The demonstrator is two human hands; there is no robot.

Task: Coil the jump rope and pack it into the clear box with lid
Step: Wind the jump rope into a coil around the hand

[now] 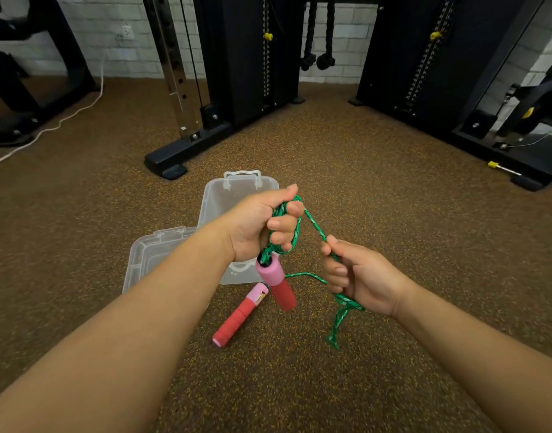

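Above open floor beside the clear box (227, 198), both hands clenched on green rope (313, 225), seemingly coiled.

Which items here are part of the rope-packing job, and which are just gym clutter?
Job: green rope, hanging handle, handle on floor, clear box, lid, left hand, right hand.

Lying about: cable machine, white cord, yellow-tipped pin.

Two bare forearms, no sleeves, no jewellery

Open floor (377, 189) right of the hands, clear box (218, 195) and lid (143, 260) crowding left, machine base (180, 157) beyond
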